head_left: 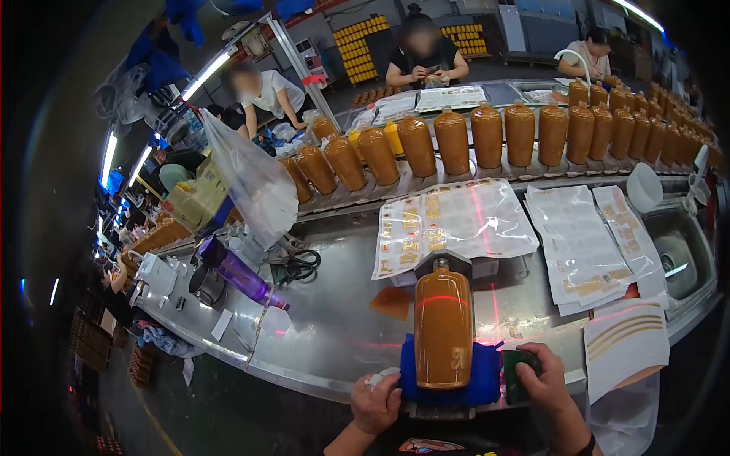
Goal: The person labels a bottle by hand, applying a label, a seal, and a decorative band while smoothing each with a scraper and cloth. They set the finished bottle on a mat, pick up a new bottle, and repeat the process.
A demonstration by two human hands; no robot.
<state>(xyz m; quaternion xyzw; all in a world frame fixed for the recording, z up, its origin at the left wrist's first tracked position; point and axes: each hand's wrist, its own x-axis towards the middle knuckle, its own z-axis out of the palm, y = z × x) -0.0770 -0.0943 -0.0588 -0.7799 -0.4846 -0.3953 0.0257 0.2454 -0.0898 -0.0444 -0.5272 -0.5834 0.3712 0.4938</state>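
Beside the brown bottle [442,323], your left hand [374,408] is pinching a white wad [384,376], your right hand [549,381] gripping a green pad [515,384]; one gold emblem [458,358] is showing, the remaining front looking bare.

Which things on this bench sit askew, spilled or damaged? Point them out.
The gold-striped sheet overhangs the bench edge, skewed against the gold-printed sheets, and a black cord lies loosely looped. I see no spill or breakage. The brown bottles behind lean apart, probably just lens distortion.
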